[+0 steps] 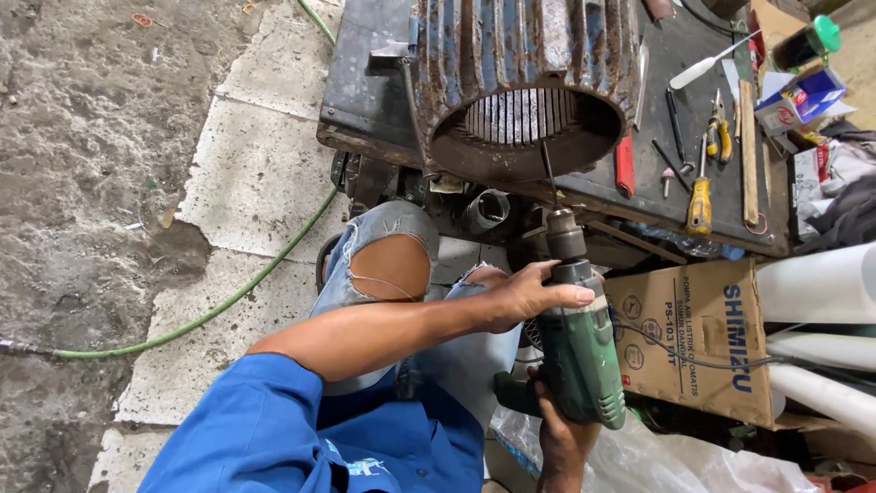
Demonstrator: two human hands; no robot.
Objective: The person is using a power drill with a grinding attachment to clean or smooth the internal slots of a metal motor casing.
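A green electric drill points up toward a rusty ribbed motor housing on a dark workbench. Its thin bit reaches into the housing's open end, near the slotted core. My left hand lies over the top front of the drill body. My right hand grips the drill's handle from below. My knee shows through torn jeans just left of the drill.
On the bench right of the housing lie a yellow-handled screwdriver, pliers, a red tool and a wooden stick. A cardboard box, white pipes and plastic bags crowd the right. A green hose crosses the concrete floor.
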